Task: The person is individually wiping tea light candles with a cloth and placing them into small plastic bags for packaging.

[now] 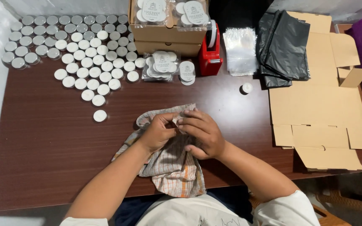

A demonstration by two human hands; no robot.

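Observation:
My left hand (158, 132) and my right hand (202, 133) meet over a checked grey and orange cloth (174, 169) at the table's front middle. Both hands pinch the cloth's top edge between the fingertips; whatever small thing may be inside the fold is hidden. The cloth hangs over the near edge of the dark brown table (47, 142). Several white tealight candles (91, 71) in metal cups lie in rows at the far left, the nearest single one (100, 116) left of my left hand.
Stacked brown boxes (168, 35) carry bagged candle packs; more packs (162, 66) lie in front. A red tape dispenser (210, 54), clear bags (240, 50), a black plastic bag (283, 46), one lone candle (246, 88) and flat cardboard (319, 113) fill the right.

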